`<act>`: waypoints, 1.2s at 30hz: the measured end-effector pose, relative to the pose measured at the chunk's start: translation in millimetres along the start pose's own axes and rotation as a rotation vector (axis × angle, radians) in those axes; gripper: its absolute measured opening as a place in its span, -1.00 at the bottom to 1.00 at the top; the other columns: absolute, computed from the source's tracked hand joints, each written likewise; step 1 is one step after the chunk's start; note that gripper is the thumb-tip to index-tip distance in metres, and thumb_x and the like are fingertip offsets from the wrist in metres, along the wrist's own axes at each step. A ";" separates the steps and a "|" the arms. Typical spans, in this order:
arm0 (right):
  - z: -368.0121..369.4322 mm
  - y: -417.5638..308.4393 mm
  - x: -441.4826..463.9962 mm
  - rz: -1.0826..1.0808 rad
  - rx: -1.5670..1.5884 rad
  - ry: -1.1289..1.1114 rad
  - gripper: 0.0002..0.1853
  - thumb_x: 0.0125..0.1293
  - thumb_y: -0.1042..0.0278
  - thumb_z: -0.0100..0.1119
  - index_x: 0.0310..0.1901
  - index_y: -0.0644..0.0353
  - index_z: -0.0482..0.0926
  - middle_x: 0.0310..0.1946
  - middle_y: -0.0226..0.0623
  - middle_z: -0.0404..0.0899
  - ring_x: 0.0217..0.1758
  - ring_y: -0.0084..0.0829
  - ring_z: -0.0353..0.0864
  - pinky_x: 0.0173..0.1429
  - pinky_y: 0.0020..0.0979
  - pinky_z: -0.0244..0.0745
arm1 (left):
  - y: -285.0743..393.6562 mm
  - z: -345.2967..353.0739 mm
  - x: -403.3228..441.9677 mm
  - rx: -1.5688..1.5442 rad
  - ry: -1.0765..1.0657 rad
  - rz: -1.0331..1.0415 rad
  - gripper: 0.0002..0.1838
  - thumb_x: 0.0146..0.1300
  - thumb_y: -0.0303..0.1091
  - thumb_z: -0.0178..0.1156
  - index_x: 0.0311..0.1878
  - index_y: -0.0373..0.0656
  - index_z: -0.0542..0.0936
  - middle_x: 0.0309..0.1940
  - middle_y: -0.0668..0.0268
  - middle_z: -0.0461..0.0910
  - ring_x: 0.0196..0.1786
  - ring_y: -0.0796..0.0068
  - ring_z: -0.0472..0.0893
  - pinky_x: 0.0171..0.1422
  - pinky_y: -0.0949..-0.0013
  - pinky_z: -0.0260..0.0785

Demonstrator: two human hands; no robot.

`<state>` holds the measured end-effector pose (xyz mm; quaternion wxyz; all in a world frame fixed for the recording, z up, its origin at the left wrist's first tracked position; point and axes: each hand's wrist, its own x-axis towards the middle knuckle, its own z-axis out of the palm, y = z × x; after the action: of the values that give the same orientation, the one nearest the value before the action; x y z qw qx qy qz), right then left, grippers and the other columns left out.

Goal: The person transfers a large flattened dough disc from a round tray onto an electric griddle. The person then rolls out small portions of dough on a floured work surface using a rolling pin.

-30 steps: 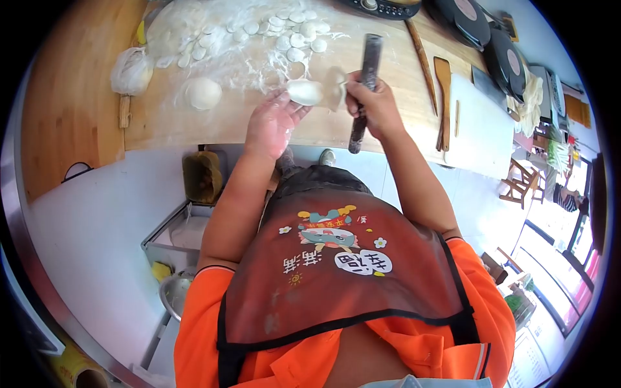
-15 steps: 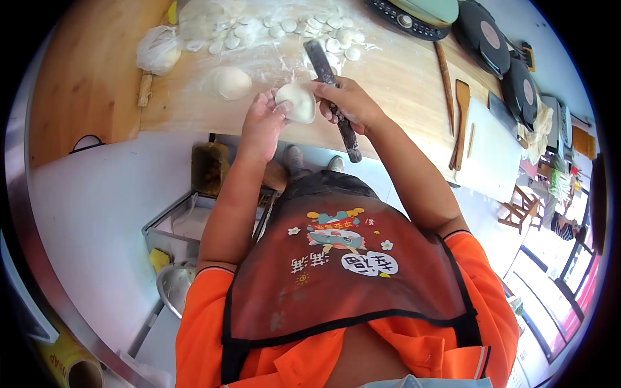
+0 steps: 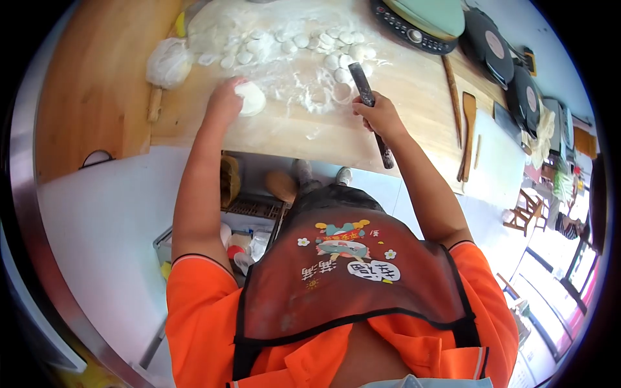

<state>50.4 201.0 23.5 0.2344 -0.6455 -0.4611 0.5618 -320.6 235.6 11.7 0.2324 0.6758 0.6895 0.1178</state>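
Note:
My left hand (image 3: 226, 100) is at the left edge of a round white dough wrapper (image 3: 251, 101), fingers closed on its rim. The wrapper lies at the stack's spot on the floured table, and whether others are under it I cannot tell. My right hand (image 3: 380, 118) grips a dark, flour-dusted rolling pin (image 3: 363, 84) around its middle. The pin slants, its far end over the table and its near end by the table's front edge. Beyond both hands, many small flattened dough discs (image 3: 301, 41) lie scattered in flour.
A tied plastic bag (image 3: 170, 63) sits at the left of the wooden table (image 3: 284, 139). At the right lie a thin wooden stick (image 3: 453, 97), a wooden spatula (image 3: 468, 132) and a white board (image 3: 501, 158). A green-topped electric griddle (image 3: 420, 22) stands at the back.
My left hand has carried the thin dough wrapper from between my hands leftward to the stack's spot. My right hand has moved right with the rolling pin, away from the left.

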 end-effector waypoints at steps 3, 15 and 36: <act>-29.7 18.1 19.7 -0.013 -0.137 0.166 -0.77 0.32 0.32 0.29 -0.07 0.24 0.62 -0.50 -0.38 0.56 -0.60 -0.59 0.47 -0.54 -0.47 0.36 | 24.8 0.3 -3.5 0.332 0.178 0.098 -0.58 0.19 -0.44 0.31 0.15 -0.04 0.67 0.18 0.18 0.60 0.25 0.05 0.53 0.35 -0.06 0.34; -23.4 -0.6 91.6 -0.187 -0.679 0.387 -0.57 0.32 0.03 0.32 0.08 0.14 0.63 -0.01 0.03 0.63 0.05 0.02 0.69 0.11 -0.05 0.58 | 137.9 121.5 2.5 0.174 -0.011 0.692 -0.32 0.31 -0.17 0.31 0.47 -0.14 0.41 0.50 0.18 0.37 0.59 0.22 0.26 0.61 -0.05 0.05; 7.5 -7.2 30.1 -0.092 -0.811 0.084 -0.66 0.30 0.10 0.34 -0.05 0.18 0.63 -0.11 -0.05 0.70 0.04 -0.04 0.70 0.12 -0.04 0.58 | 82.6 103.8 16.8 -0.235 0.229 0.204 -0.62 0.17 -0.47 0.26 0.10 -0.09 0.66 0.07 0.15 0.64 0.19 0.03 0.57 0.28 0.01 0.38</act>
<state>39.3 228.6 12.2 0.0046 -0.6867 -0.6637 0.2966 -198.0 241.2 -41.4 0.2166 0.6928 0.6207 0.2965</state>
